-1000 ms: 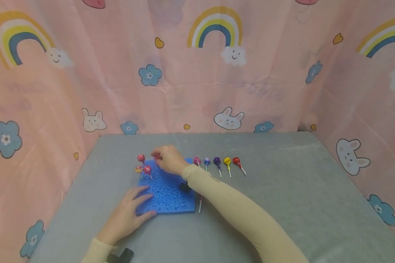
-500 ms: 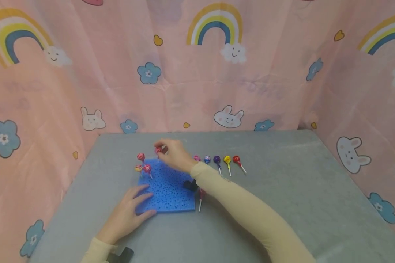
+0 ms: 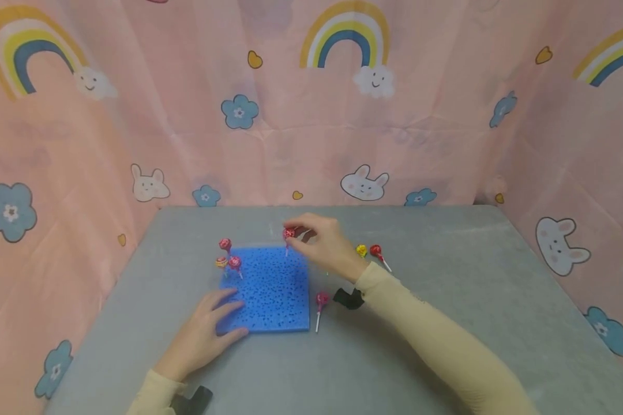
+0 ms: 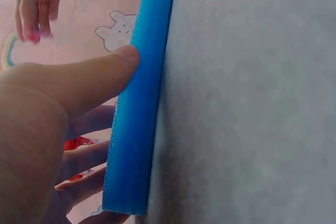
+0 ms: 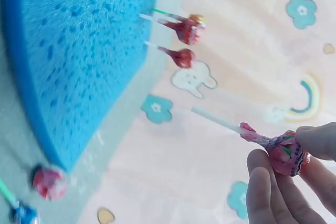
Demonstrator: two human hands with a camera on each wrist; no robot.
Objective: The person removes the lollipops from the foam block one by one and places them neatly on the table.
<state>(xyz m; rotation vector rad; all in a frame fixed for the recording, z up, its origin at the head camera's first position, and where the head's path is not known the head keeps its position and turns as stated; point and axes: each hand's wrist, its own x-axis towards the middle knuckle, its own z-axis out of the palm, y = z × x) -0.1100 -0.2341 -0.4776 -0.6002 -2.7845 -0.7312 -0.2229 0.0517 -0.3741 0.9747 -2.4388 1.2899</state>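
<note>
A blue foam block [image 3: 270, 294] with dark specks lies flat on the table. My right hand [image 3: 324, 242] pinches a pink-wrapped lollipop [image 5: 283, 153] by its candy head, over the block's back right part. Its white stick points down, and the right wrist view shows the stick's end bare and apart from the foam. Three lollipops stand stuck in the block's back left corner: two red-pink ones [image 3: 225, 244] and a yellow-orange one [image 3: 221, 262]. My left hand [image 3: 202, 331] rests at the block's front left corner, fingers spread on top, thumb [image 4: 105, 74] against the front side.
Right of the block lies a pink lollipop [image 3: 322, 300]. Farther back are a yellow lollipop [image 3: 361, 251] and a red one [image 3: 376, 251]; my right hand covers others in that row. A pink curtain [image 3: 280, 155] surrounds the grey table [image 3: 446, 323].
My right hand has lifted and moved right with the pink lollipop, from the block's back left area to above its back right. The left hand stays in place.
</note>
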